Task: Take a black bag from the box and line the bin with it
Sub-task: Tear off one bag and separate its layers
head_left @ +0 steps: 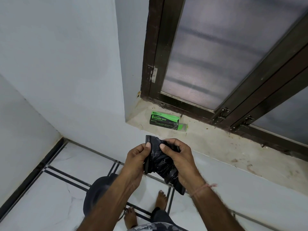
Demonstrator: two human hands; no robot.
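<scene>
You hold the black bag [160,165] in front of you, folded and crumpled, between both hands. Your left hand [136,157] pinches its upper edge, thumb against curled fingers. Your right hand [180,160] wraps round the bulk, thumb on top. The thumbs sit close together, likely so you can tease the folds apart. The box [165,120] lies at twelve o'clock from your hands on the window sill [216,144]. The bin [96,192] stands on the floor at seven o'clock, partly hidden by your left forearm.
</scene>
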